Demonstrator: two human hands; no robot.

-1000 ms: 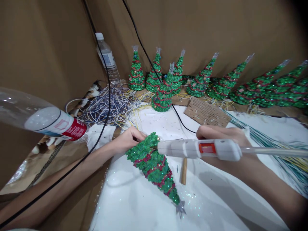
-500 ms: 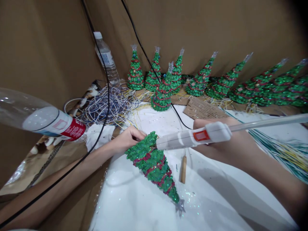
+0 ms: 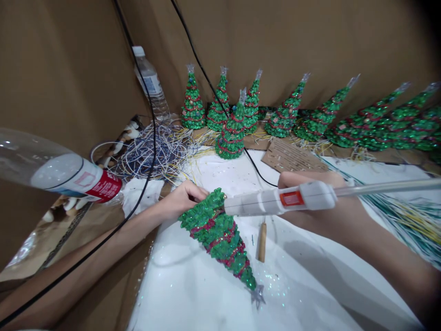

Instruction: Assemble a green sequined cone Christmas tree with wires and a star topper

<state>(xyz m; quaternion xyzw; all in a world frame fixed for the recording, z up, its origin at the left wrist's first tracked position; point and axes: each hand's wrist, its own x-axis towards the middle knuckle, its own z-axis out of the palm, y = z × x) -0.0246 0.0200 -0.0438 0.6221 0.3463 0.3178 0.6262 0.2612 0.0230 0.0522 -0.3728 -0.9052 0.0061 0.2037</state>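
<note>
A green glittery Christmas tree (image 3: 220, 239) with red garland lies tilted on the white table (image 3: 193, 294), its silver star pointing toward me. My left hand (image 3: 182, 198) grips its wide base. My right hand (image 3: 320, 204) holds a white glue gun (image 3: 279, 202) with an orange label, the nozzle touching the tree's base rim. A clear glue stick juts out of the gun's back to the right.
Several finished trees (image 3: 237, 119) stand in a row along the brown back wall. A tangle of wire (image 3: 151, 154) lies at the left, near two plastic bottles (image 3: 151, 87) (image 3: 65, 172). A small wooden stick (image 3: 262, 241), a cardboard piece (image 3: 292, 158) and bundled strands (image 3: 406, 216) lie on the table.
The glue gun's rear end has swung up and then settled slightly lower; its nozzle stays at the tree's base. My left hand and the tree have hardly moved.
</note>
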